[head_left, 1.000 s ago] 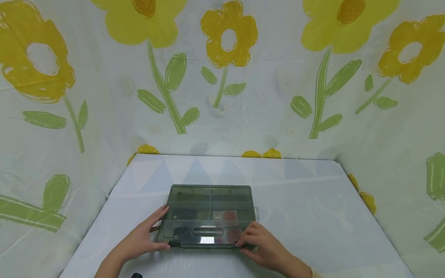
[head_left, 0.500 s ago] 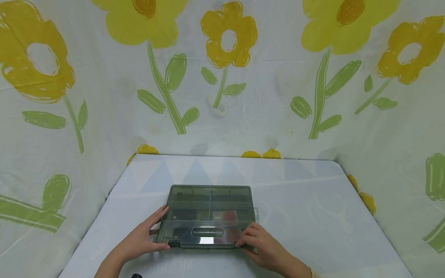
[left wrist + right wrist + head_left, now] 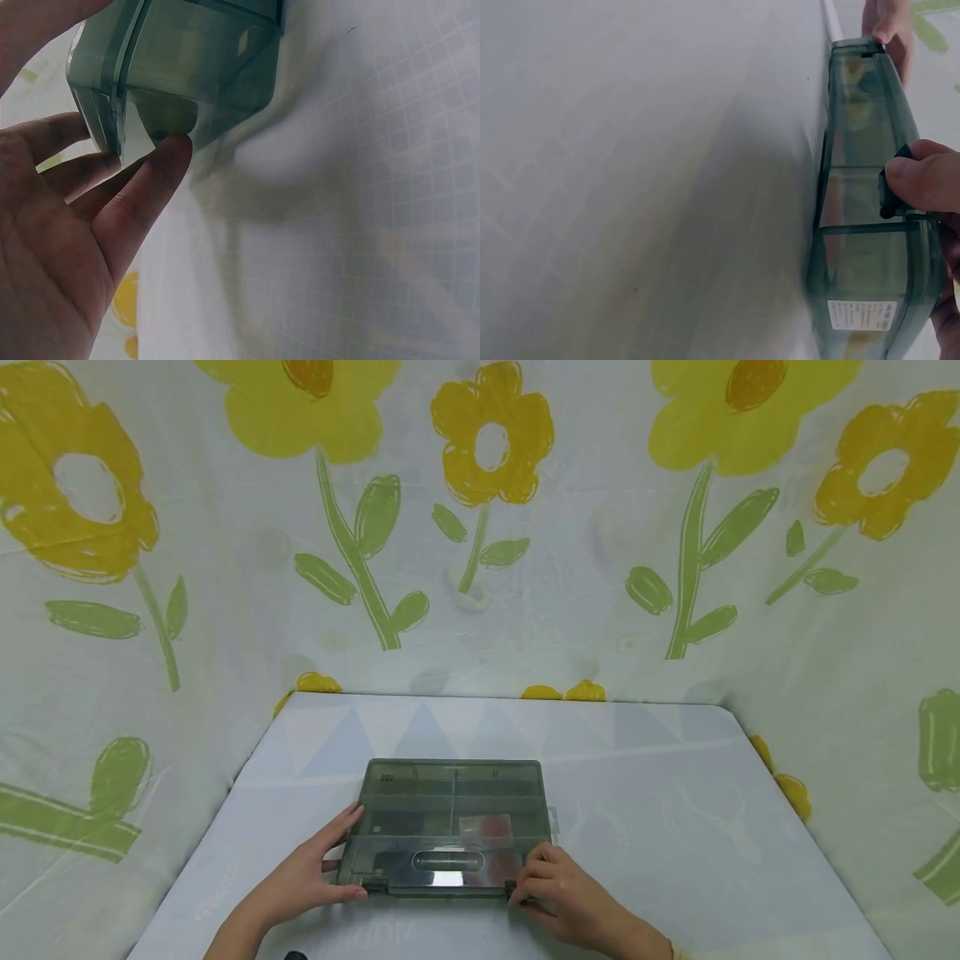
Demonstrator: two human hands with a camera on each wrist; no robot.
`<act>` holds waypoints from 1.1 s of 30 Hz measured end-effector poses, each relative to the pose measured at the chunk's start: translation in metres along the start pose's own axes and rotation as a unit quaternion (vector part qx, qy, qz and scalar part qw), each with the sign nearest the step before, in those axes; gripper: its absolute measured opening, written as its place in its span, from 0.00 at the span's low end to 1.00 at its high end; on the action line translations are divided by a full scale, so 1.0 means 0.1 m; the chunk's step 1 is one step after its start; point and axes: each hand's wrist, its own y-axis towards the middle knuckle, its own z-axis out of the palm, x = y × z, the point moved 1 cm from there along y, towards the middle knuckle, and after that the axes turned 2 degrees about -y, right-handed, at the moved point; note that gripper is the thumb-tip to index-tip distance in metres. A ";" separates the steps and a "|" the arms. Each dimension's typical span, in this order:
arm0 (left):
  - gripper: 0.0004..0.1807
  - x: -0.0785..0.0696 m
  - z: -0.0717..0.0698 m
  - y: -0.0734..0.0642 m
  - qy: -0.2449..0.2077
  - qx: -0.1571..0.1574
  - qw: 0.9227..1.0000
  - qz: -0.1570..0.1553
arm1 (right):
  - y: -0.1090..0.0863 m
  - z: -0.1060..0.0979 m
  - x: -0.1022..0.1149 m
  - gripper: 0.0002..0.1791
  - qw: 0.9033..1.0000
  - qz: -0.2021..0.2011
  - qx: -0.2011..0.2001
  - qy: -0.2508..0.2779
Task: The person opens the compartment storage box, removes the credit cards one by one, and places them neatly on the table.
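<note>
A translucent dark green plastic storage box [image 3: 420, 777] with inner compartments lies flat on the table, its lid down. My left hand [image 3: 303, 877] holds its left side, fingers along the side wall and thumb at the front left corner latch [image 3: 375, 885]. In the left wrist view, the fingertips [image 3: 176, 154] touch the clear wall. My right hand [image 3: 566, 893] is at the front right corner; in the right wrist view its thumb [image 3: 922, 180] presses a small black latch [image 3: 892, 187] that stands out from the box edge. The other right fingers are partly hidden behind the box.
Through the lid I see a clear packet [image 3: 486, 830] with something red inside. A clear tab [image 3: 553, 822] sticks out beside the box's right edge. A small black object [image 3: 296, 955] lies at the bottom edge of the view. Flower-printed cloth [image 3: 570, 568] encloses the table [image 3: 675, 810].
My right fingers have shifted slightly at the front right corner, and the dark latch there shows more than before. The left hand and the box have stayed in place.
</note>
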 end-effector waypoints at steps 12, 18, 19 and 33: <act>0.62 0.01 0.00 -0.01 0.009 0.003 1.000 0.011 | 0.01 -0.01 -0.01 0.13 1.000 -0.023 0.000 0.006; 0.62 0.00 0.00 -0.02 0.010 0.002 1.000 0.016 | 0.01 0.00 -0.02 0.12 0.999 -0.032 -0.008 -0.013; 0.62 0.00 0.00 -0.02 0.008 0.002 1.000 0.015 | 0.01 0.00 -0.02 0.12 0.999 -0.033 -0.008 -0.015; 0.62 0.00 -0.01 -0.03 -0.005 0.008 1.000 0.014 | 0.03 0.01 -0.01 0.13 1.000 0.000 -0.003 0.030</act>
